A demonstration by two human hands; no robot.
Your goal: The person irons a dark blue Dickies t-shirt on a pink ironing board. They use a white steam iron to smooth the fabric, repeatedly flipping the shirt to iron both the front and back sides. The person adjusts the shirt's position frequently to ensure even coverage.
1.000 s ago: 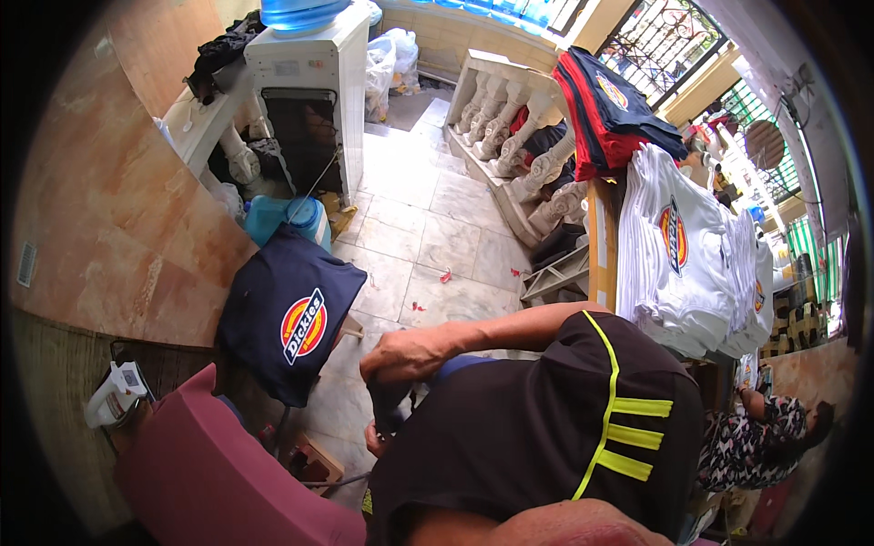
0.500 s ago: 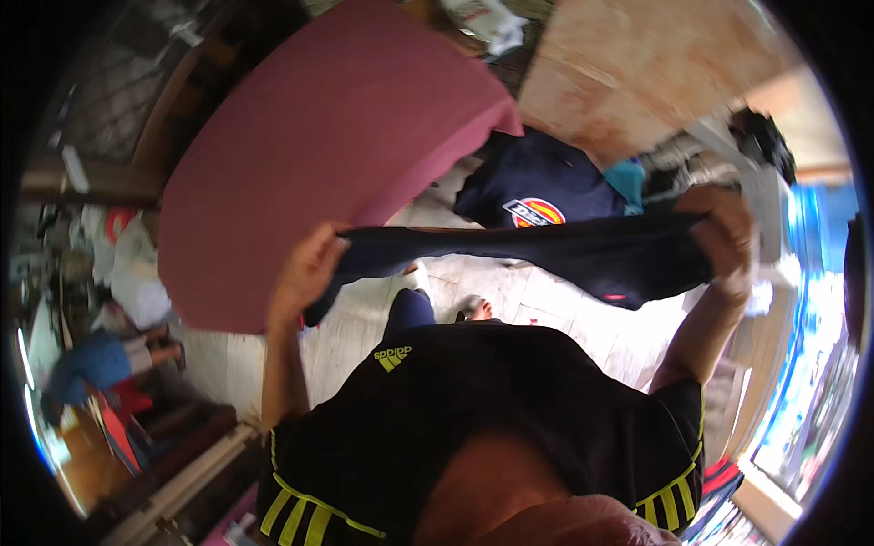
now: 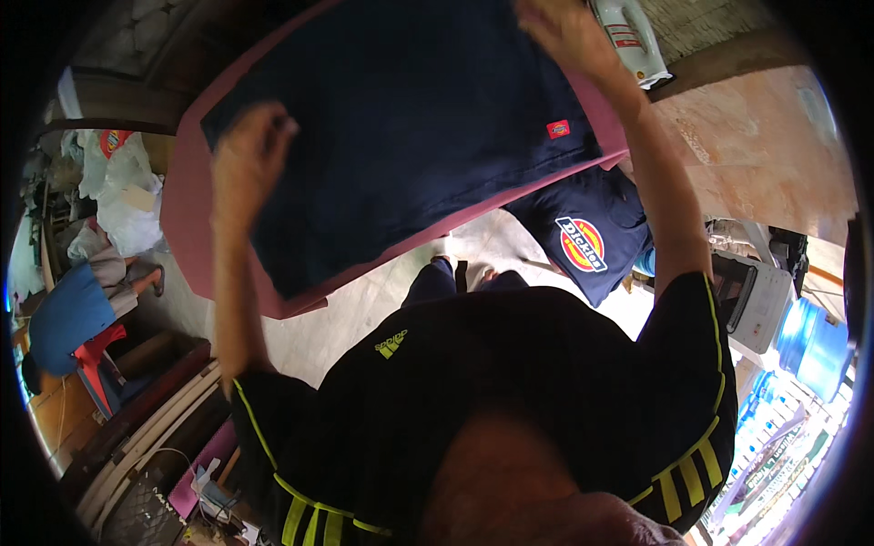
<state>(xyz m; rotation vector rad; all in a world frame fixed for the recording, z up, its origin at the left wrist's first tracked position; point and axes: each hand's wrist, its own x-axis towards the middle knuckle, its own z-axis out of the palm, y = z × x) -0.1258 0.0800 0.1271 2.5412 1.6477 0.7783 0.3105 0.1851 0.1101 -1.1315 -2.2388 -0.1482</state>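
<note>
A dark navy cloth garment [image 3: 391, 118] with a small red label near its right edge lies spread over a maroon-covered board [image 3: 193, 218]. Over the garment's left part is my left hand [image 3: 250, 146], its fingers bent and loosely apart, with no cloth visibly gripped. My right hand [image 3: 560, 36] reaches to the far right side of the garment, fingers extended and somewhat blurred. Part of the garment's far edge runs out of view. Below the board's right end hangs or rests another dark navy garment [image 3: 583, 237] with a large red, yellow and white print.
At the far right stands a white iron-like appliance or jug [image 3: 628, 41]. Clear plastic bags [image 3: 127, 205] sit at left, near another person in blue [image 3: 77, 314]. Blue water bottles [image 3: 810, 350] and a grey-white boxy appliance [image 3: 751, 300] are at right.
The navy garment, stretched between both hands before, now lies flat on the maroon board. Both hands have moved away from me, and the view has shifted.
</note>
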